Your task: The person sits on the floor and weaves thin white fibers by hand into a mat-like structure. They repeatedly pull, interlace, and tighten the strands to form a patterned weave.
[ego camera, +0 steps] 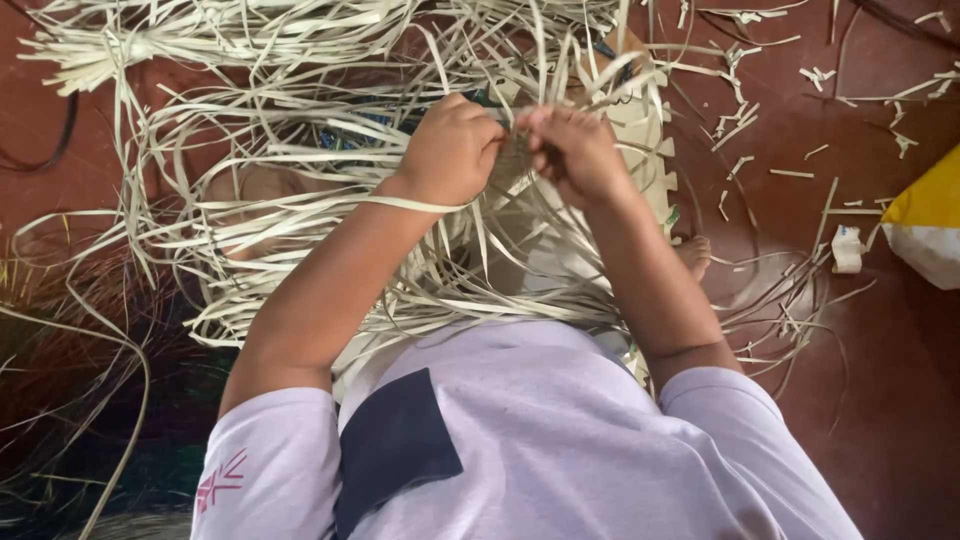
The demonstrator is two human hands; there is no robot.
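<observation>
Weaving partly done. Loose pale strips (300, 150) spread over the floor's (880, 400) left side, unwoven. Left hand (450, 150): fist curled, grip clamped on strips at the work's top middle. Right hand (578, 152): fingers pinched together on strips, just beside the left. Woven mat (645, 130) with zigzag edge shows to the right; cut scraps (735, 120) toward the upper right corner.
</observation>
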